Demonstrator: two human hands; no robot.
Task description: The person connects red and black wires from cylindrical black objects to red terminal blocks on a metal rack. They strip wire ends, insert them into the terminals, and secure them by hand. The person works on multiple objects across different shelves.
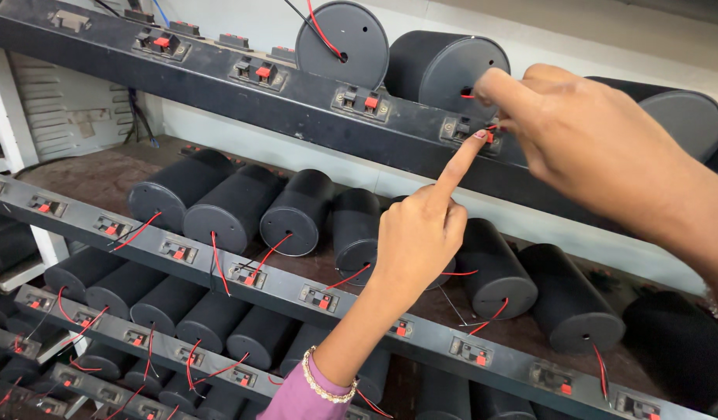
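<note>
My left hand reaches up from below, index finger stretched out and its tip pressing the red lever of a spring-clip terminal on the top black rail; its other fingers are curled. From the right, my right hand pinches the end of a thin red wire right at that terminal. The wire comes from a black cylinder lying on the top shelf behind the rail.
Several black cylinders with red and black wires lie in rows on the lower shelves. Each shelf has a front rail studded with red-and-black clip terminals. Another cylinder sits top centre. A white frame post stands at the left.
</note>
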